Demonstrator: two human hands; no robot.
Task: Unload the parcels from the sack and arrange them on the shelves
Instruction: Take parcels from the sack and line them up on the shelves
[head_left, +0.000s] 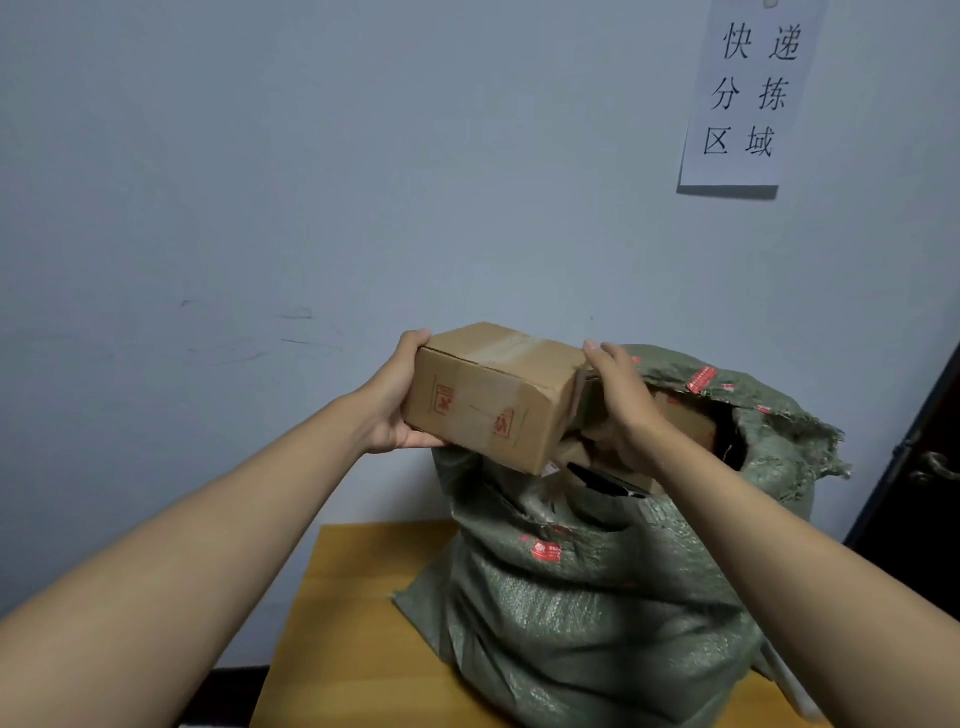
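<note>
The left hand and right hand clasp opposite ends of 1 cardboard parcel above the sack. Keep it level; lift clear of the mouth.

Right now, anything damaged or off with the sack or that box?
Yes. The green woven sack has a torn, frayed mouth at its upper right, with more parcels showing through. The cardboard box, held tilted between both hands above the sack, has a crumpled, partly open right end.
</note>
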